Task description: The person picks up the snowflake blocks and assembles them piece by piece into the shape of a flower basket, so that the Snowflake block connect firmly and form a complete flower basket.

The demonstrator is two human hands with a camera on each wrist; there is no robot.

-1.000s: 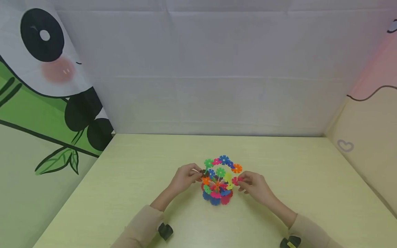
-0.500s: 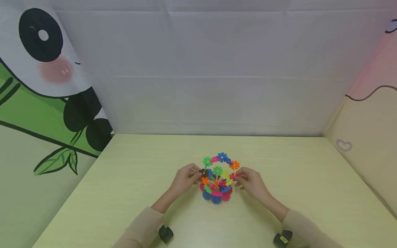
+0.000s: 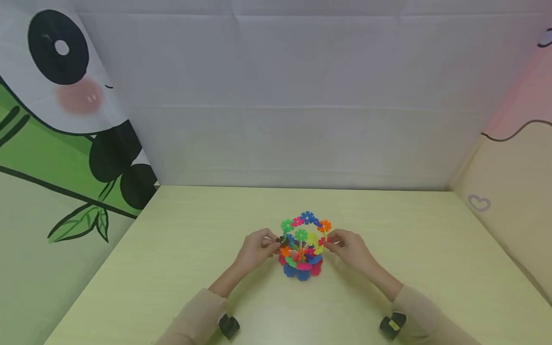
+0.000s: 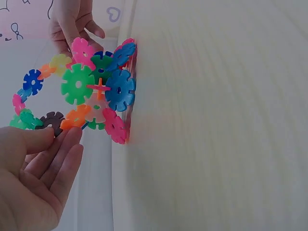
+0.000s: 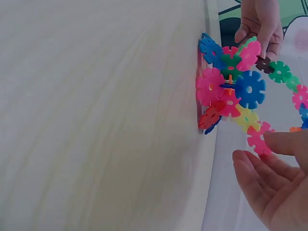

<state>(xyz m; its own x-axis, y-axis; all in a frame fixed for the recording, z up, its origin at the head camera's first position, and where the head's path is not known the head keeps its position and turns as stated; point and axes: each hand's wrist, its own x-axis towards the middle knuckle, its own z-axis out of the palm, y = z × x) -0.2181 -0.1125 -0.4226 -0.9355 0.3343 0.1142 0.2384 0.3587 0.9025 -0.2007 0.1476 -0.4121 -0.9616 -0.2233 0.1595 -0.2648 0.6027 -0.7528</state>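
Observation:
A basket-shaped build of colourful notched plastic discs stands on the table, with an arched handle of linked discs rising above it. My left hand pinches a dark brown disc at the left foot of the arch between thumb and fingers. On the other side my right hand pinches a pink disc low on the arch's right side. The pink disc meets a yellow disc of the basket. An orange disc sits higher on the arch, with blue, pink and green ones along its top.
The pale wooden table spreads all around the build. Behind it stands a white cloth backdrop, with cartoon-printed panels at the left and right. Dark devices sit by both wrists.
My right hand has moved left and slightly up, bringing the pink disc against the basket's right side. The arch has shifted a little left. My left hand stays nearly still.

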